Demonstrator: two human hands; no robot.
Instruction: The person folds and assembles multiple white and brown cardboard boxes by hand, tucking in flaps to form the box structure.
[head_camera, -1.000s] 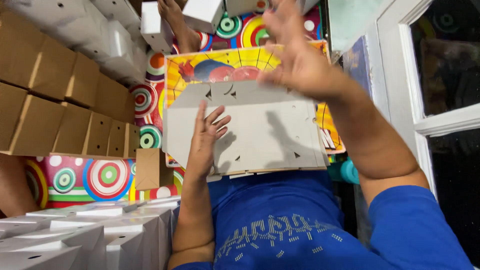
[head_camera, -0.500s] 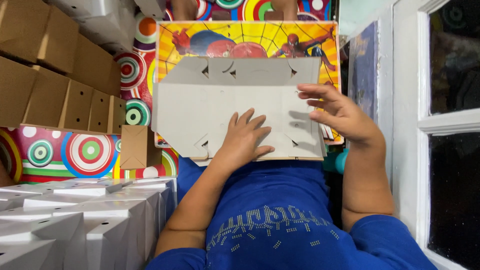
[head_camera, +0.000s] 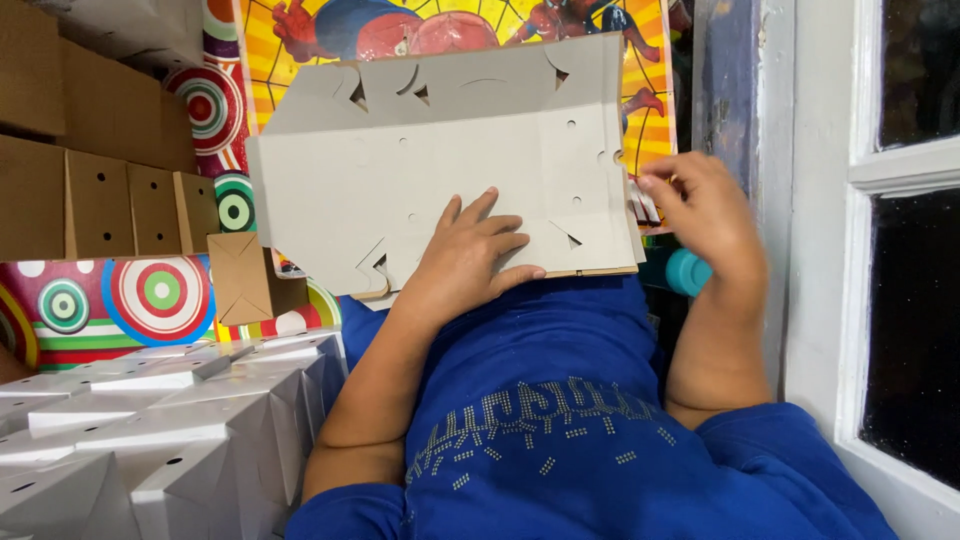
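A flat grey cardboard blank (head_camera: 450, 170) with cut slots and small holes lies on top of a thin stack over my lap, on a bright cartoon-print board (head_camera: 655, 110). My left hand (head_camera: 465, 258) rests flat on the blank's near edge, fingers spread and pressing down. My right hand (head_camera: 700, 215) is at the blank's right edge, fingertips pinched on that edge and slightly blurred. My blue shirt (head_camera: 540, 420) fills the bottom of the view.
Brown folded cardboard boxes (head_camera: 100, 200) are stacked at the left, and one small brown box (head_camera: 240, 275) lies nearer. White folded boxes (head_camera: 150, 430) fill the lower left. A teal round object (head_camera: 688, 272) sits under my right wrist. A white window frame (head_camera: 830, 250) runs along the right.
My right hand came down from high above the blank to its right edge. My left hand slid right and toward me across the blank, still flat. The view tilted down.
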